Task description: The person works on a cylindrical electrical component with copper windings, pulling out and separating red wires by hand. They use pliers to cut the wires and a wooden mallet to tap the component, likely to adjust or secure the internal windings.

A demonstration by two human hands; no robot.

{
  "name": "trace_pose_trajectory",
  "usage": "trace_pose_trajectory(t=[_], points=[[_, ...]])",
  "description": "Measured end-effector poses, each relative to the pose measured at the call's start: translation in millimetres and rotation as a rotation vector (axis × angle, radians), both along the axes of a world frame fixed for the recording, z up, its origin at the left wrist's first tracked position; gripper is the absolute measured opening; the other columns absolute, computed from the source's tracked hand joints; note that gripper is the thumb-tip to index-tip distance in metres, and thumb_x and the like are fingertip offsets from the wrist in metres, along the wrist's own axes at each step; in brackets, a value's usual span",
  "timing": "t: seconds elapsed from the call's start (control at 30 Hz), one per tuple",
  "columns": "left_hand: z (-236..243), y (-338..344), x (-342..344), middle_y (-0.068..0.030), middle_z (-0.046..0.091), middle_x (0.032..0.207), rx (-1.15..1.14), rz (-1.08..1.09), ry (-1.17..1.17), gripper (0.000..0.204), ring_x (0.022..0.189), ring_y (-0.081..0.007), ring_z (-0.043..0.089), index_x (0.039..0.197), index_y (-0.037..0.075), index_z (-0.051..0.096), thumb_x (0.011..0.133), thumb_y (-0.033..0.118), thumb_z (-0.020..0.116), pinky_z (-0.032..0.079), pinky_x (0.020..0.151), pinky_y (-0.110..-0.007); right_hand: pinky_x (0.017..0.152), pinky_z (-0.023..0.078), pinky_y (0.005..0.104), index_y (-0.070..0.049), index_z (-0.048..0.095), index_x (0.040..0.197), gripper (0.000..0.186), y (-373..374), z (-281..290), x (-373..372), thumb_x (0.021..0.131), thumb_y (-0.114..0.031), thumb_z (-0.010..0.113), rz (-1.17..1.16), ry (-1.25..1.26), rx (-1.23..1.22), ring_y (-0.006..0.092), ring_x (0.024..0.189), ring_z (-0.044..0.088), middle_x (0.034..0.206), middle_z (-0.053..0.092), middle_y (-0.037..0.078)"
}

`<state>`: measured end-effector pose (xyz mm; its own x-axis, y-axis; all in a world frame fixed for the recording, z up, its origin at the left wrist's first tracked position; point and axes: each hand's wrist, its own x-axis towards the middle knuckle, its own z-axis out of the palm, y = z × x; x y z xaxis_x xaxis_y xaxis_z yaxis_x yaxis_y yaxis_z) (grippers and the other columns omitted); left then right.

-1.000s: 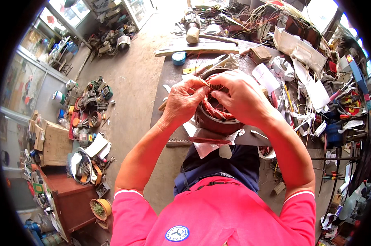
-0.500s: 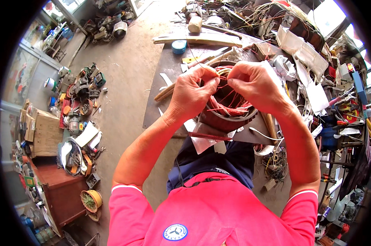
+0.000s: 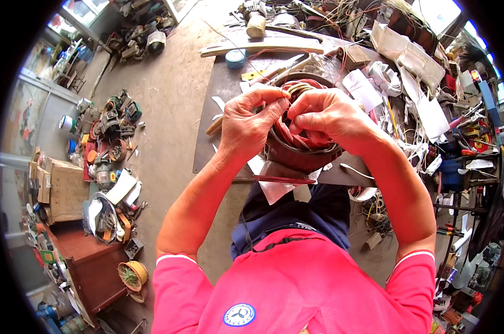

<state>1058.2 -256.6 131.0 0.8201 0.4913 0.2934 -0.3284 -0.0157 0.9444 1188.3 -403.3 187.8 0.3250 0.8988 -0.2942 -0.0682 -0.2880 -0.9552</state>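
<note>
A round motor stator [image 3: 296, 157] stands tilted on the table in front of me. Red wire windings [image 3: 288, 136] line its inside, with a yellowish bundle at the far rim. Over its left edge, my left hand [image 3: 247, 118] pinches a thin wire between thumb and index finger; a loose length of wire arcs up and away from there. My right hand [image 3: 335, 118] is above the stator's right side, thumb and fingers curled together close to the windings. What those fingertips hold is hidden behind them.
On the dark table [image 3: 207, 147] lie a blue tape roll [image 3: 235, 58], a wooden strip [image 3: 263, 49] and white paper [image 3: 363, 90]. Tangled wires and hand tools crowd the right side. Motor parts [image 3: 110, 119] and a cardboard box [image 3: 68, 189] stand on the floor at left.
Both hands were close together over the stator's far rim. My right hand has moved slightly nearer to me with its fingers curled, while my left keeps its pinch. The view has shifted slightly.
</note>
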Motion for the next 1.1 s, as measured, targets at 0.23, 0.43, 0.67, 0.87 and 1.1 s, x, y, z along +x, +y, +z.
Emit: trace_pose_trajectory(t=[0.23,0.43,0.67,0.87,1.1], points=[[0,6,2,-0.0044,0.071,0.093,0.131,-0.015,-0.067,0.012,0.09,-0.0096,0.063,0.101,0.001,0.073,0.09,-0.001,0.069,0.051,0.084,-0.025,0.047,0.038,0.0189,0.0,0.065,0.096,0.01,4,-3,0,0.088,-0.005,0.069,0.1,0.225,0.037,0.0052,0.058,0.054,0.081,0.07,0.008],[7,-6,3,-0.0002,0.067,0.083,0.066,0.036,0.01,0.007,0.079,-0.0057,0.059,0.096,0.003,0.07,0.089,0.002,0.068,0.05,0.072,-0.024,0.048,0.035,0.0151,0.002,0.065,0.1,0.014,-5,1,2,0.091,-0.008,0.067,0.211,0.489,0.205,0.0012,0.056,0.048,0.089,0.072,0.011],[4,-8,19,0.0014,0.062,0.078,0.252,0.127,-0.031,0.007,0.071,-0.0037,0.055,0.096,0.001,0.067,0.09,0.003,0.064,0.047,0.064,-0.022,0.051,0.037,0.0212,0.005,0.065,0.108,0.028,-22,3,19,0.096,-0.018,0.052,0.014,0.361,0.544,0.0106,0.055,0.049,0.084,0.07,0.019],[18,31,48,-0.0062,0.067,0.079,-0.231,0.114,0.064,0.009,0.068,-0.0125,0.063,0.1,0.002,0.062,0.097,0.011,0.062,0.053,0.066,-0.027,0.048,0.031,0.0206,0.003,0.06,0.111,0.03,-46,58,38,0.105,-0.019,0.04,0.123,0.282,0.851,0.0064,0.051,0.039,0.072,0.054,0.004],[45,108,45,-0.011,0.069,0.084,-0.38,0.459,-0.046,0.008,0.07,-0.0191,0.067,0.101,0.003,0.063,0.095,0.002,0.059,0.055,0.06,-0.029,0.054,0.033,0.0232,0.011,0.055,0.122,0.028,-121,84,98,0.104,-0.008,0.045,-0.4,0.263,0.944,0.0073,0.057,0.037,0.079,0.048,0.004]])
